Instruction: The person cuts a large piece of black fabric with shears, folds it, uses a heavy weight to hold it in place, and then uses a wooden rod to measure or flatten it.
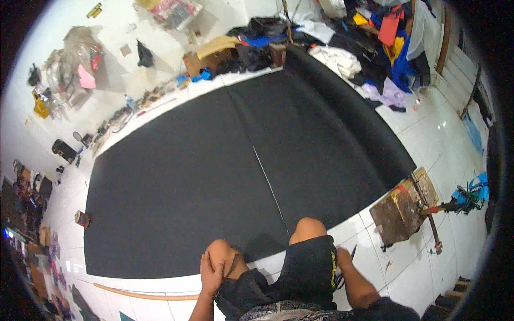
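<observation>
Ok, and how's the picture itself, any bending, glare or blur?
In the head view, the wide lens bows the black sheet's far edge and leaves dark corners; also there, small glints on the floor tiles, shadows beside the bags on the wall, and soft, dim clutter at far left.

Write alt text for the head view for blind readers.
A large black fabric sheet with a thin white line, apparently a cut, lies on a white-tiled floor, rolled along its right side. The left hand rests on the left knee; the right hand holds what look like scissors beside the right thigh.
</observation>
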`<state>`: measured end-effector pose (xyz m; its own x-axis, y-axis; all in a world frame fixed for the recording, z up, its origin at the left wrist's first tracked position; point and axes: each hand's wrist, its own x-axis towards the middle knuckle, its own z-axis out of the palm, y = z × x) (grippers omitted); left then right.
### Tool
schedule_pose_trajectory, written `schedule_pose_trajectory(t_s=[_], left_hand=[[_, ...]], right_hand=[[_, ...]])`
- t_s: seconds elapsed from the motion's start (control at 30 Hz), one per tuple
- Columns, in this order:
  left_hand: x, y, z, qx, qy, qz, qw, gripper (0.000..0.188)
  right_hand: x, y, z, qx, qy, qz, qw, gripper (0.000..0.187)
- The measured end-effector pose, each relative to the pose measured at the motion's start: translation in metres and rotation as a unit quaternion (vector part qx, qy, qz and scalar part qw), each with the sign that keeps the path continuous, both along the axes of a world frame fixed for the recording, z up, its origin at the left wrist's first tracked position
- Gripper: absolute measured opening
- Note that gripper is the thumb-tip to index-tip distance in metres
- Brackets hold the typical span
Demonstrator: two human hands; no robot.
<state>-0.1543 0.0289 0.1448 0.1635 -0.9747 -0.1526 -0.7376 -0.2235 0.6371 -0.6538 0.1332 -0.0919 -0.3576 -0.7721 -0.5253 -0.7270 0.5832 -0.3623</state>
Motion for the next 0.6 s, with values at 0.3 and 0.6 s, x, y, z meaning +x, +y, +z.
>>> schedule_pose_trajectory(t_s=[0.3, 0.6], left_hand=[[-0.026, 0.041, 0.022, -0.020, 0.010, -0.043, 0.999, 0.078], [-0.050, 0.055, 0.136, 0.147, -0.039, -0.143, 0.978, 0.078]], right_hand=[[0.053, -0.156, 0.046, -0.154, 0.129, 0.192, 0.961, 0.073], [-0.012, -0.227, 0.051, -0.189, 0.011, -0.133, 0.973, 0.055]])
